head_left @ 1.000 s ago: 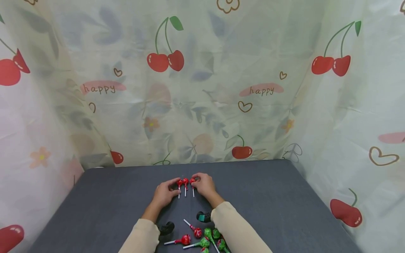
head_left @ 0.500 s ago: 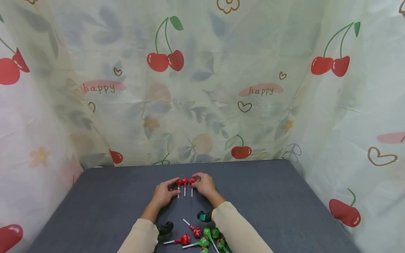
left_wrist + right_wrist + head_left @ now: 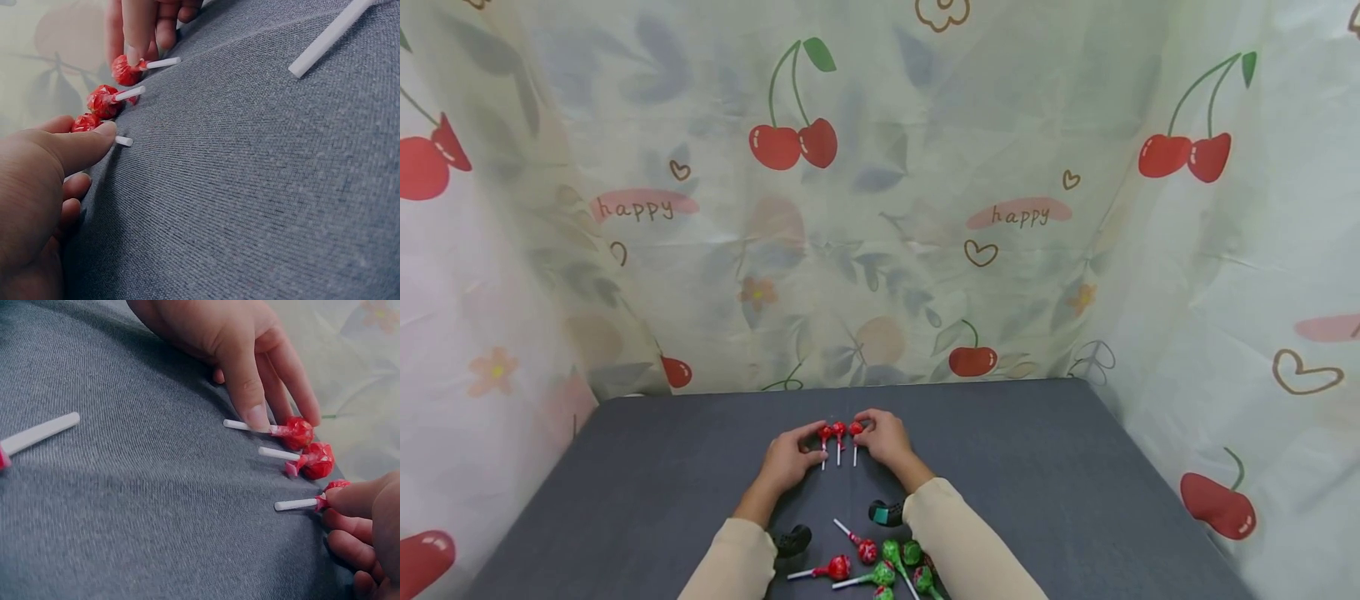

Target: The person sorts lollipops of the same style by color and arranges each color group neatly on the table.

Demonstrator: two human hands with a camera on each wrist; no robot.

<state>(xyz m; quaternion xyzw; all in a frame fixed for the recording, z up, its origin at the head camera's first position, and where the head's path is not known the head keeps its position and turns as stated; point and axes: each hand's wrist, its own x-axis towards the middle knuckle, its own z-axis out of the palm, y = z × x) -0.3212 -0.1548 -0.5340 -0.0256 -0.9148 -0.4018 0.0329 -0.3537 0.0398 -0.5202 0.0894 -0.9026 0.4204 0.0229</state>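
Note:
Three red-wrapped lollipops lie side by side near the table's far edge, sticks pointing toward me. My left hand (image 3: 787, 461) holds the left lollipop (image 3: 296, 432), its thumb on the stick near the wrapper and a fingertip at the candy's far side. The middle lollipop (image 3: 317, 460) lies untouched, close to the left one. With thumb and fingers, my right hand (image 3: 885, 437) pinches the right lollipop (image 3: 127, 70) by its candy end, partly covering it. A wider gap separates this one from the middle one.
Nearer me on the dark grey table (image 3: 662, 492) lie two more red lollipops (image 3: 839, 568) (image 3: 868, 551) and several green ones (image 3: 883, 574), partly under the right sleeve (image 3: 970, 542). A patterned curtain (image 3: 865, 208) stands behind and at both sides.
The right lollipop has shifted very slightly left, toward the middle one, with my right hand on it. The left hand stays in place.

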